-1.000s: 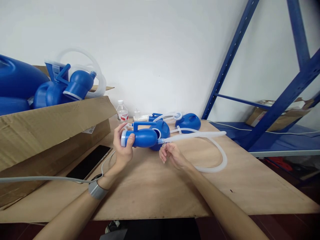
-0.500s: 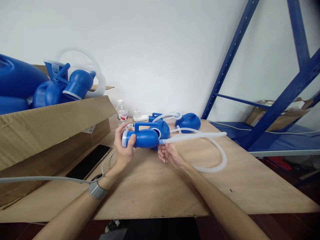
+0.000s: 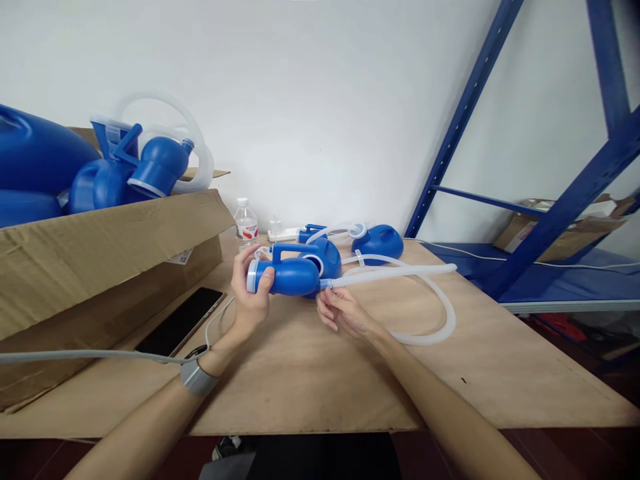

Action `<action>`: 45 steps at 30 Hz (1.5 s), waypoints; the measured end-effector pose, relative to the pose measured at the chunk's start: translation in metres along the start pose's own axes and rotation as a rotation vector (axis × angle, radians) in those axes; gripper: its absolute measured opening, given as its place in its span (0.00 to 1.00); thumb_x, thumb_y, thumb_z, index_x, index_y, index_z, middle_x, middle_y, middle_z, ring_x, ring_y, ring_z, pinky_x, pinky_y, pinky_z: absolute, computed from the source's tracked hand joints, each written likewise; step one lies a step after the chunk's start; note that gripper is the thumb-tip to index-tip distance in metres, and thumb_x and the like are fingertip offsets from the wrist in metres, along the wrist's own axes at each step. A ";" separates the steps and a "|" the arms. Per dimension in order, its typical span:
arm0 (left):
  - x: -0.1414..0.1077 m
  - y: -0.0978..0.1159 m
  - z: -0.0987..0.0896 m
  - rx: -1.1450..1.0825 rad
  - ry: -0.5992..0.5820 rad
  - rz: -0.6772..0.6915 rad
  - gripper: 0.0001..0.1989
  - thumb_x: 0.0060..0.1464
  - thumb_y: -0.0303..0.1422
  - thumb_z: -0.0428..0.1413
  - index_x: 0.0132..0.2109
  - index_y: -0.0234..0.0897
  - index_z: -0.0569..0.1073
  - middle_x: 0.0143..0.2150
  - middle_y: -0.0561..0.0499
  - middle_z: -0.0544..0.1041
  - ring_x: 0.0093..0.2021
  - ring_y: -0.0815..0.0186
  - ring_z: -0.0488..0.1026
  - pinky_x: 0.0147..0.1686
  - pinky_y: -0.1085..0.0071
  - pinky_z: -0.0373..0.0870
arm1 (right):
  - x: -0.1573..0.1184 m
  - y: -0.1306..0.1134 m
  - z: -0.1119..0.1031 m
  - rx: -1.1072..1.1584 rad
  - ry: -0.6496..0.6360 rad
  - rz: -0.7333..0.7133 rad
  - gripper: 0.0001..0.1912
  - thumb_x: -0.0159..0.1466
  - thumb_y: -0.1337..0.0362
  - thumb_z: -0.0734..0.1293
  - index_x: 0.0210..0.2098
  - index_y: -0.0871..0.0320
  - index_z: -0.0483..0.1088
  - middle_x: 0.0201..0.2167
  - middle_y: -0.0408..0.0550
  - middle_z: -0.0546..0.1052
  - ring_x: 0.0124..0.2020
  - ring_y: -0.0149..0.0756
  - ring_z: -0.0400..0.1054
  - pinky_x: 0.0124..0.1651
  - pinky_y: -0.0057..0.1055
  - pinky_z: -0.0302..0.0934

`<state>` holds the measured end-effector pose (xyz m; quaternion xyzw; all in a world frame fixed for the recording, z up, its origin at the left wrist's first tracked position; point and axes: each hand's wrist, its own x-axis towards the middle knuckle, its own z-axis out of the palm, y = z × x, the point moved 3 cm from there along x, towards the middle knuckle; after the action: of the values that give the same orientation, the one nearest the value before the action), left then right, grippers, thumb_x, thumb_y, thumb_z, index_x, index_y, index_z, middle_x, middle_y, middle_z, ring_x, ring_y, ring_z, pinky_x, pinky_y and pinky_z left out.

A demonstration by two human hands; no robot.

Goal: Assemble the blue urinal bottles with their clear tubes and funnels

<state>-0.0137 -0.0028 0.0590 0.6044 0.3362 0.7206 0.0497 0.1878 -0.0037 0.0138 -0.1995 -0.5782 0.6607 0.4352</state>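
Observation:
My left hand (image 3: 251, 293) is wrapped round the wide, white-rimmed end of a blue portable urinal (image 3: 293, 276), its thumb on the near side. The urinal lies on its side in the air, handle up and narrow spout to the right. At that spout, my right hand (image 3: 345, 311) pinches the clear connector end of a white hose (image 3: 390, 272). The hose runs off to the right and loops back over the table. Close behind is a second blue urinal (image 3: 331, 257), partly covered by the held one. Another blue container (image 3: 384, 243) with a hose rests further right.
On the left, an open cardboard box (image 3: 120, 233) is heaped with blue urinals and hoses. A phone (image 3: 181, 321) lies beside it, with a grey cable (image 3: 100, 355) crossing in front. A water bottle (image 3: 246, 220) and power strip (image 3: 286, 234) stand near the wall. A blue rack (image 3: 450, 133) borders the right.
The fingers of my right hand have closed more tightly at the hose connector by the spout. The view has shifted slightly; my left hand keeps its hold.

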 end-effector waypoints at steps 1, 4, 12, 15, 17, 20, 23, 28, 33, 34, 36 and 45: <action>0.000 0.000 0.000 -0.001 -0.001 0.003 0.22 0.61 0.46 0.57 0.56 0.39 0.70 0.47 0.47 0.77 0.43 0.59 0.76 0.44 0.63 0.74 | 0.000 0.000 0.000 -0.001 0.001 -0.001 0.28 0.65 0.43 0.70 0.22 0.57 0.59 0.16 0.36 0.62 0.13 0.23 0.55 0.17 0.25 0.43; -0.001 0.000 0.001 -0.008 -0.006 0.011 0.22 0.61 0.46 0.57 0.56 0.39 0.70 0.47 0.47 0.77 0.44 0.59 0.76 0.44 0.63 0.74 | 0.000 0.003 -0.003 -0.014 0.009 0.007 0.28 0.63 0.42 0.71 0.24 0.56 0.60 0.17 0.36 0.65 0.14 0.24 0.56 0.16 0.24 0.45; 0.000 0.000 0.000 -0.013 -0.009 0.015 0.22 0.60 0.45 0.58 0.56 0.38 0.70 0.47 0.47 0.78 0.42 0.60 0.77 0.43 0.63 0.75 | -0.003 0.006 -0.013 -0.058 -0.010 0.109 0.29 0.61 0.38 0.70 0.27 0.58 0.66 0.19 0.41 0.71 0.17 0.26 0.62 0.18 0.23 0.50; 0.000 0.000 0.000 -0.004 -0.005 0.010 0.22 0.61 0.45 0.57 0.56 0.38 0.70 0.47 0.46 0.78 0.42 0.60 0.77 0.43 0.63 0.75 | -0.003 0.005 -0.014 -0.037 -0.003 0.115 0.29 0.61 0.36 0.69 0.28 0.58 0.66 0.19 0.41 0.70 0.17 0.26 0.62 0.17 0.23 0.47; 0.000 0.000 0.000 -0.005 -0.005 0.000 0.22 0.61 0.45 0.57 0.56 0.38 0.70 0.48 0.46 0.78 0.42 0.60 0.77 0.43 0.64 0.75 | -0.003 0.004 -0.015 -0.028 0.002 0.105 0.29 0.61 0.37 0.69 0.28 0.58 0.66 0.18 0.40 0.69 0.17 0.27 0.61 0.18 0.24 0.47; 0.000 0.000 0.000 -0.012 -0.010 -0.010 0.22 0.61 0.45 0.57 0.57 0.39 0.69 0.49 0.45 0.78 0.42 0.60 0.77 0.43 0.63 0.76 | -0.003 0.004 -0.014 -0.011 -0.006 0.098 0.28 0.64 0.39 0.68 0.26 0.58 0.65 0.18 0.40 0.68 0.17 0.27 0.61 0.20 0.25 0.49; 0.000 -0.001 0.000 -0.012 -0.016 -0.013 0.22 0.61 0.45 0.57 0.57 0.39 0.70 0.49 0.45 0.78 0.42 0.60 0.77 0.43 0.62 0.76 | -0.002 0.003 -0.012 -0.002 -0.032 0.079 0.27 0.65 0.41 0.68 0.24 0.57 0.63 0.16 0.39 0.67 0.16 0.27 0.59 0.21 0.26 0.49; 0.000 -0.001 0.000 -0.017 -0.009 -0.014 0.22 0.60 0.45 0.58 0.56 0.39 0.70 0.48 0.46 0.77 0.44 0.58 0.77 0.45 0.61 0.75 | -0.003 0.000 -0.008 -0.040 -0.049 0.025 0.28 0.67 0.41 0.66 0.23 0.56 0.60 0.14 0.38 0.65 0.14 0.26 0.57 0.20 0.27 0.47; -0.001 0.001 0.001 -0.021 -0.009 -0.004 0.21 0.60 0.45 0.57 0.56 0.39 0.70 0.48 0.46 0.77 0.44 0.59 0.76 0.46 0.61 0.75 | -0.002 -0.001 -0.007 -0.102 -0.038 0.002 0.29 0.66 0.41 0.67 0.22 0.55 0.58 0.15 0.37 0.64 0.14 0.25 0.55 0.18 0.26 0.45; -0.001 0.001 0.001 -0.020 -0.011 -0.006 0.22 0.60 0.45 0.57 0.56 0.39 0.70 0.49 0.46 0.77 0.44 0.58 0.76 0.46 0.61 0.75 | -0.002 -0.001 -0.008 -0.105 -0.041 0.003 0.29 0.66 0.40 0.67 0.22 0.55 0.58 0.15 0.37 0.63 0.14 0.25 0.55 0.18 0.26 0.45; -0.001 0.000 0.001 -0.011 -0.014 -0.016 0.22 0.60 0.46 0.57 0.56 0.39 0.70 0.48 0.46 0.77 0.44 0.58 0.76 0.45 0.61 0.75 | -0.002 -0.001 -0.007 -0.097 -0.054 0.015 0.30 0.66 0.39 0.66 0.21 0.55 0.58 0.14 0.37 0.63 0.14 0.26 0.54 0.18 0.26 0.45; -0.003 -0.002 0.001 -0.017 -0.014 -0.013 0.22 0.60 0.46 0.57 0.57 0.39 0.70 0.50 0.45 0.77 0.45 0.58 0.77 0.46 0.60 0.75 | -0.003 -0.003 -0.007 -0.080 -0.053 0.057 0.31 0.64 0.38 0.68 0.22 0.55 0.57 0.16 0.36 0.61 0.14 0.25 0.50 0.18 0.26 0.43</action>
<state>-0.0122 -0.0023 0.0554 0.6068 0.3337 0.7188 0.0617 0.1961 -0.0021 0.0137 -0.2153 -0.6096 0.6544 0.3923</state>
